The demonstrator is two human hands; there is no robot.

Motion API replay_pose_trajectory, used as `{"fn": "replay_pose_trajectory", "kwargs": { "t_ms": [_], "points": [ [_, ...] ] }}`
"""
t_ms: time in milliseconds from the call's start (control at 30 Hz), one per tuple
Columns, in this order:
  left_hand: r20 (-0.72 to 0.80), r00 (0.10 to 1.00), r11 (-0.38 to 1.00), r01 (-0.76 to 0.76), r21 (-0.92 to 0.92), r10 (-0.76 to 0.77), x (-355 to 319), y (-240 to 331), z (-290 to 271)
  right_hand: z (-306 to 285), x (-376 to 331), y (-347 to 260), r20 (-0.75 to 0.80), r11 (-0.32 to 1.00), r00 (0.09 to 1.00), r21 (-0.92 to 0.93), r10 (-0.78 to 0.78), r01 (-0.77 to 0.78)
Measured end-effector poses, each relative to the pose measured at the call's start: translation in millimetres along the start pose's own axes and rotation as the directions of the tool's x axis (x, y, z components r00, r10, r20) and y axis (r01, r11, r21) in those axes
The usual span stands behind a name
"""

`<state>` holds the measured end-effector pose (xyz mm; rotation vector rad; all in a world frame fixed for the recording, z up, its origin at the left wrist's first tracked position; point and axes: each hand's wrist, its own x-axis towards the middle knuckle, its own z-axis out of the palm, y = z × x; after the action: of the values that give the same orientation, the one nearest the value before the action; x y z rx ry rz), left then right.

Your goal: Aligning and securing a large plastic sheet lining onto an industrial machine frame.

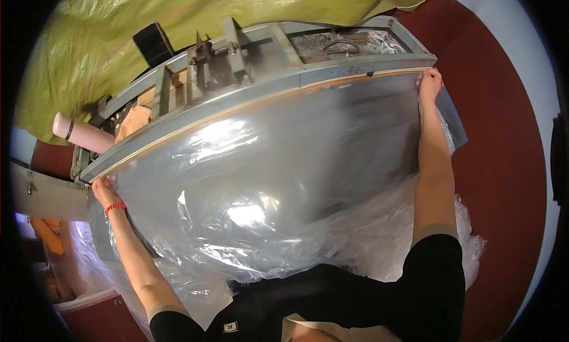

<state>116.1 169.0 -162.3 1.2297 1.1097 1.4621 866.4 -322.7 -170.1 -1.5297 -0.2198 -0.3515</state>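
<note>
A wide sheet of clear plastic film [284, 164] spreads over a grey surface in front of me, wrinkled and shiny toward my body. At the sheet's far left corner, my left hand [104, 191], with a red bead bracelet at the wrist, is closed in a pinch on the film's edge. My right hand [430, 84] pinches the far right corner, its fingers closed. Both arms are stretched wide apart. Along the sheet's far edge, between my hands, runs a long grey metal frame [261, 84] with a thin yellowish strip.
Inside the frame's bays lie metal parts and an orange cloth [135, 120]. A pink bottle [86, 135] leans at the left end. Beyond the frame are a black phone-like object [153, 45] and a yellow-green tarp [249, 7]. Loose film [468, 241] bunches at the right, beside red flooring [504, 182].
</note>
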Motion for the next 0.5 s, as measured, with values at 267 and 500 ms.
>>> {"fn": "replay_pose_trajectory", "kwargs": {
  "t_ms": [267, 500],
  "points": [
    [0.098, 0.994, 0.991, -0.056, 0.118, 0.045, 8, -7, -16, -14, -17, -20, 0.137, 0.995, 0.99, -0.101, 0.032, -0.018],
    [0.409, 0.891, 0.917, -0.315, 0.244, 0.197, -92, 82, -29, -86, -66, -93, 0.046, 0.86, 0.957, -0.427, -0.287, 0.278]
  ]
}}
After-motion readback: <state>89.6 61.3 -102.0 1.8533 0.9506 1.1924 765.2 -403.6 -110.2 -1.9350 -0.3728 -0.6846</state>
